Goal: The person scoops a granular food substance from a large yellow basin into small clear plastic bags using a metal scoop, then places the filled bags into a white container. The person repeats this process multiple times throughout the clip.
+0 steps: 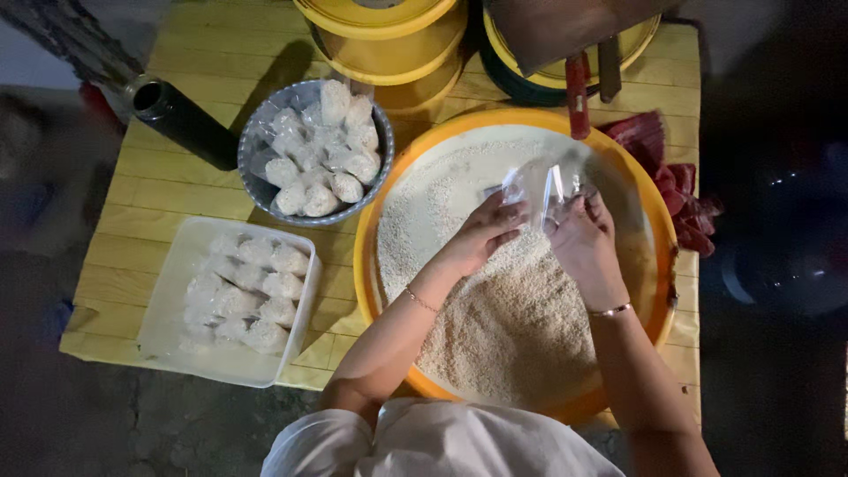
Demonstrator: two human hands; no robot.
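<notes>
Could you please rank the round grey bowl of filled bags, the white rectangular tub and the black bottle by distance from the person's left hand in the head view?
From the left hand:
1. Round grey bowl, on its left side.
2. White rectangular tub, lower left.
3. Black bottle, far upper left.

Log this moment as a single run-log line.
left hand, right hand: both hold clear plastic bag | over: orange basin of white grains | nearby: grey bowl, white tub of filled bags

A grey bowl (252, 181) and a white tray (168, 309) of filled bags sat on the yellow tabletop (177, 106), beside a black flask (181, 119), yellow tubs (389, 40) and red wrappers (685, 199).
</notes>
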